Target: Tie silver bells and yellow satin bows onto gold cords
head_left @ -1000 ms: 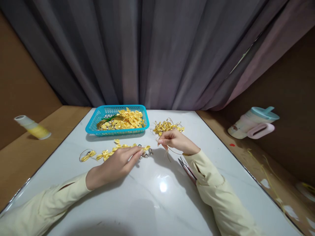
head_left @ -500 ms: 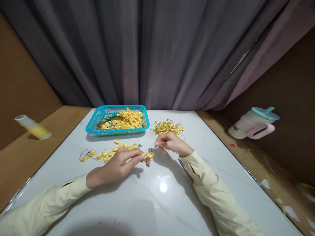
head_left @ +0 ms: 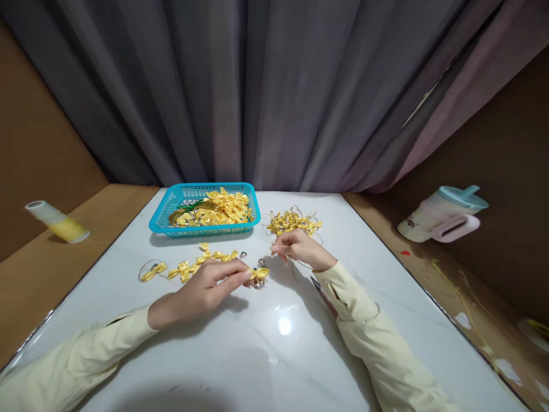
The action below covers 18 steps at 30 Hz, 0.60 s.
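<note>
Between the thumb and fingers of my left hand (head_left: pixel 217 284) is a yellow ribbon bow (head_left: pixel 260 274), held just above the table. Small silver bells (head_left: pixel 259 284) show around the bow. My right hand (head_left: pixel 295 250) is pinched closed to the right of the bow, apart from it; whatever its fingertips hold is too fine to make out. A thin cord (head_left: pixel 295 272) curves out below that hand. Left of the bow, several loose yellow bows (head_left: pixel 184 271) lie in a row, with one looped on gold cord (head_left: pixel 148 265) at the far end. A single bell (head_left: pixel 243 254) sits nearby.
A blue basket (head_left: pixel 205 230) of yellow bows and bells stands at the back. Behind my right hand is a pile of corded bows (head_left: pixel 295 220). Pointed metal scissors or tweezers (head_left: pixel 317 285) lie by my right sleeve. A thread spool (head_left: pixel 68 228) and a tumbler (head_left: pixel 422 217) flank the table.
The bow and its bells have turned slightly in my left fingers. My right hand has shifted very little.
</note>
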Each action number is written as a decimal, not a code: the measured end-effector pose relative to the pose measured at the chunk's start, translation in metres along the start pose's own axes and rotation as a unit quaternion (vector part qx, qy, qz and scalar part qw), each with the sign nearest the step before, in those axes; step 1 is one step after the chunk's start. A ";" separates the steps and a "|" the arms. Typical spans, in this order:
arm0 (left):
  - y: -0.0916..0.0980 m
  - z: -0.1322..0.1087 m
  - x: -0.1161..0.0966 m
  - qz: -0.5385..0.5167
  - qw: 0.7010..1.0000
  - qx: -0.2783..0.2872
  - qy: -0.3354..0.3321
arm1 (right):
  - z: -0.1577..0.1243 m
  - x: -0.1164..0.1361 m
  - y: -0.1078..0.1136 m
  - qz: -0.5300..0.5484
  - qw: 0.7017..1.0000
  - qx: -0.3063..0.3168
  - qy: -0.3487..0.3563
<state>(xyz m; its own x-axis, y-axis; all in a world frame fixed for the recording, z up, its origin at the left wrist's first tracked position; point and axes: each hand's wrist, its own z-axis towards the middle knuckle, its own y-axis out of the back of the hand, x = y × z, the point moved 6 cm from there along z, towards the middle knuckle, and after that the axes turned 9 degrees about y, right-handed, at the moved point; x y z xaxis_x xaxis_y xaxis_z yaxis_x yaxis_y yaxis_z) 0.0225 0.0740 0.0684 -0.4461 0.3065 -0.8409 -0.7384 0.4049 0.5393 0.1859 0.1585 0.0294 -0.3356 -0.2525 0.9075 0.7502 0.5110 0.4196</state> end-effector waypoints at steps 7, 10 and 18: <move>0.001 -0.002 -0.006 -0.023 1.000 0.009 -0.011 | 0.001 -0.002 0.001 0.002 1.000 -0.006 -0.006; 0.001 -0.003 -0.008 -0.042 0.999 0.022 -0.014 | 0.001 -0.004 0.002 0.002 1.000 -0.011 -0.007; -0.002 -0.002 -0.011 -0.149 0.987 0.054 0.011 | 0.002 -0.009 0.006 -0.005 0.999 -0.031 -0.006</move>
<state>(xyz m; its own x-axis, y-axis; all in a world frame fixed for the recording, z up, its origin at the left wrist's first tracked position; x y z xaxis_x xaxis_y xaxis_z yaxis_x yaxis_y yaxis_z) 0.0274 0.0679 0.0764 -0.2290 0.1427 -0.9629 -0.7805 0.5642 0.2692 0.1924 0.1657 0.0242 -0.3507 -0.2467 0.9034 0.7806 0.4560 0.4275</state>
